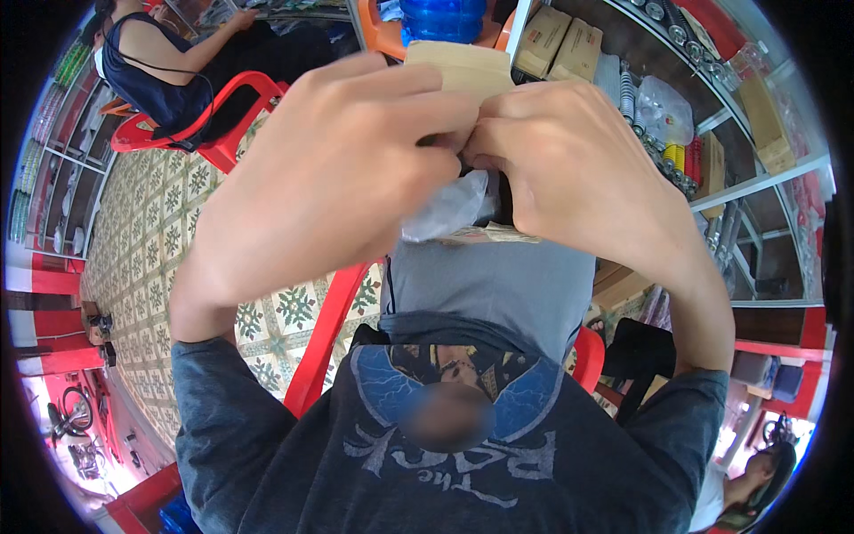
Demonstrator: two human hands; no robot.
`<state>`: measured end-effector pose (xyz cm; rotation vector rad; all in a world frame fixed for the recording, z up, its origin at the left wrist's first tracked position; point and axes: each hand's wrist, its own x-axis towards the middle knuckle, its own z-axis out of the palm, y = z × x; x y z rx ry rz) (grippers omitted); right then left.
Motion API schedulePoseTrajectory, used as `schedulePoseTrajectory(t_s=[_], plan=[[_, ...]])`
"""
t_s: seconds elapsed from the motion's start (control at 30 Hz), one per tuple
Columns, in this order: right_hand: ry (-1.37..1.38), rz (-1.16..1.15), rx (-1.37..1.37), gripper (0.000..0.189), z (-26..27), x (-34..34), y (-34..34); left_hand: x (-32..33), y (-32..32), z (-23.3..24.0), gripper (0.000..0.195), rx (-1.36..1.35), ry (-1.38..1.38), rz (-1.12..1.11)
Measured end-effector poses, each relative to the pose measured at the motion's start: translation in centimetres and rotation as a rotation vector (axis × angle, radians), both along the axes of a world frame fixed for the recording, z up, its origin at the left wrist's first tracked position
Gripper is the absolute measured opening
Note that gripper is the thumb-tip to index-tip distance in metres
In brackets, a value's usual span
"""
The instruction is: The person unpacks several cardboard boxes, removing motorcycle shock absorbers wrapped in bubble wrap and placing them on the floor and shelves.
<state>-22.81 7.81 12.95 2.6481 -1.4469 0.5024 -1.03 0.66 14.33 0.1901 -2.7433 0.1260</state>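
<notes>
Raised in front of my lap, my left hand (347, 153) and my right hand (567, 147) meet with fingers curled and fingertips close together. Whatever is between the fingertips is hidden by the knuckles; a small dark patch shows there. Just below them is a crumpled clear plastic bag (450, 207), partly covered by my left hand; whether a hand grips it I cannot tell. Behind the hands rises a tan cardboard flap (460, 63). Between the hands and my grey trousers (494, 274) lies a strip of printed paper (510, 232).
Left, a person (157, 60) sits on a red plastic chair (227, 147). A blue water jug (442, 20) stands on an orange chair (377, 23) ahead. Shelves at right hold cardboard boxes (577, 50) and coil-spring shock absorbers (680, 157). Another person (754, 474) is at lower right.
</notes>
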Motion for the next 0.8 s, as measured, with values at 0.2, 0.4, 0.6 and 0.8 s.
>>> schedulePoseTrajectory(t_s=[0.2,0.4,0.6,0.8], plan=[[0.038,0.037,0.180,0.016,1.8,-1.0,1.2,0.0,-2.2,-0.5,0.040,0.073,-0.035,-0.024],[0.007,0.031,0.262,0.015,2.2,-1.8,1.2,-1.1,-1.8,-0.9,0.041,0.123,-0.033,-0.030],[0.139,-0.076,0.329,0.011,2.7,-1.1,1.1,-1.2,-1.4,-1.0,0.045,0.094,-0.009,-0.002],[0.014,0.028,0.054,0.012,-0.1,-0.8,0.3,0.1,-1.9,-0.3,0.049,0.098,-0.098,0.013]])
